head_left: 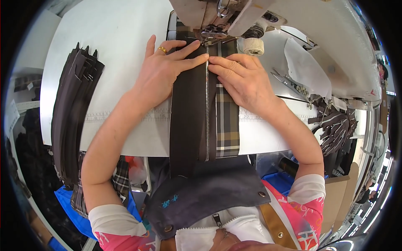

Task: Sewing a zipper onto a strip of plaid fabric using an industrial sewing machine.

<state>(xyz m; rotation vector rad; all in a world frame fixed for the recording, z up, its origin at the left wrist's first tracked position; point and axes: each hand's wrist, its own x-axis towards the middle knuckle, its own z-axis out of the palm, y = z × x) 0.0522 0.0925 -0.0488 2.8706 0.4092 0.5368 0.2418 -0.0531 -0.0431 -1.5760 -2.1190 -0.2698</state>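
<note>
A metal-toothed zipper (207, 104) runs lengthwise on dark brown fabric (184, 117), with its upper end at the presser foot (205, 41) of a sewing machine (251, 16). Plaid fabric (228, 113) lies along the zipper's right side. My left hand (167, 62) rests on the dark fabric, fingers spread, with one fingertip near the presser foot and another touching the teeth. From the right, the fingers of my right hand (243, 77) are drawn together on the zipper's edge just below the foot; its thumb is hidden.
A thick stack of dark strips (75, 104) hangs over the table's left edge. Thread snips (291, 83) and a white sheet (305, 62) lie right of the machine's needle area. Farther right sits a bundle of dark strips (339, 125). A ruler scale (259, 117) crosses the white tabletop.
</note>
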